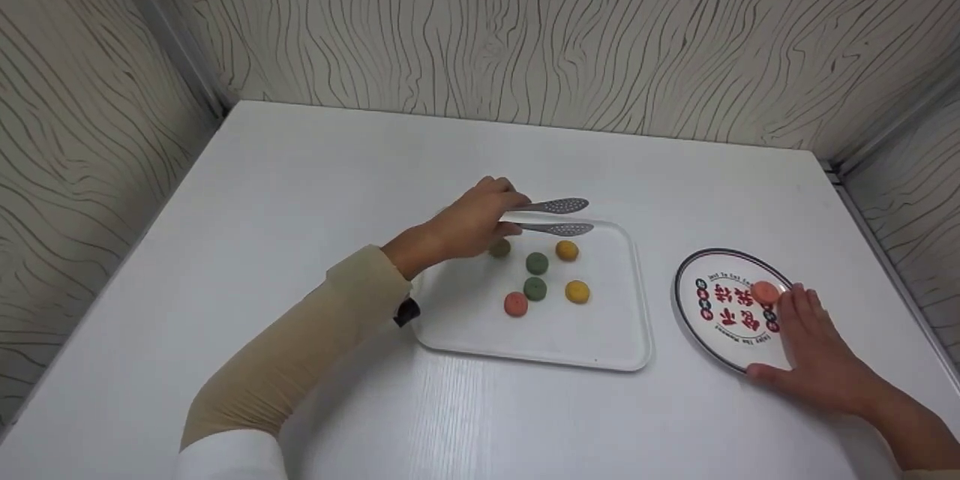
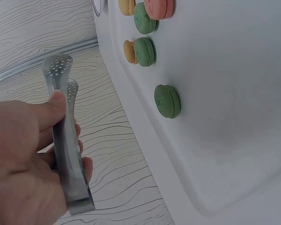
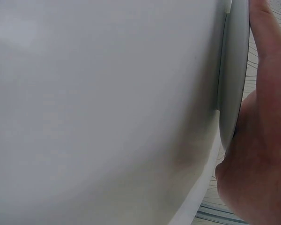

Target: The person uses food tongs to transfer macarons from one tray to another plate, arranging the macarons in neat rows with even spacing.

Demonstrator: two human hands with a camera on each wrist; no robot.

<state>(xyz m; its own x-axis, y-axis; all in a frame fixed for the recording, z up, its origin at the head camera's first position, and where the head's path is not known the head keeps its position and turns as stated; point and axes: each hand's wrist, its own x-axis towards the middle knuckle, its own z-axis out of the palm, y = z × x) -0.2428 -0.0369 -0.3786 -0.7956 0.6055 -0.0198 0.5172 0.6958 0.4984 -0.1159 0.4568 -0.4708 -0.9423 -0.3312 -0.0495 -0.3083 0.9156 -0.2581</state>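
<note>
Left hand (image 1: 469, 222): we see thumb and fingers grasping metal tongs (image 2: 68, 145); from the head view, the hand hides most of their handle.
Tongs' tips: two perforated ends, spread apart beside the tray's far edge; we cannot tell their exact height.
Right hand (image 1: 829, 367): fingers extended, unclenched, laid against the rim of the plate (image 1: 754, 354), with the thumb at its near edge; we cannot tell whether any fingertip reaches underneath.
Right wrist view: we get the plate nearly edge-on, its upper face out of sight, the hand cropped by the frame.
Coral macaron (image 1: 765, 292): on the plate, just beside the right fingertips; it covers part of the printed lettering.
Tray (image 1: 577, 337): white, well apart from the plate; the left arm covers its far-left part.
Olive-green macaron (image 1: 499, 248): on the tray, partly behind the left hand in the head view, whole in the left wrist view.
Other macarons on the tray: two green (image 1: 536, 263), two yellow (image 1: 577, 292), one pink (image 1: 516, 304).
Black piece (image 1: 407, 311): beside the beige sleeve (image 1: 300, 349), too covered for us to identify.
Tabletop (image 1: 315, 150): white, under tray and plate.
</note>
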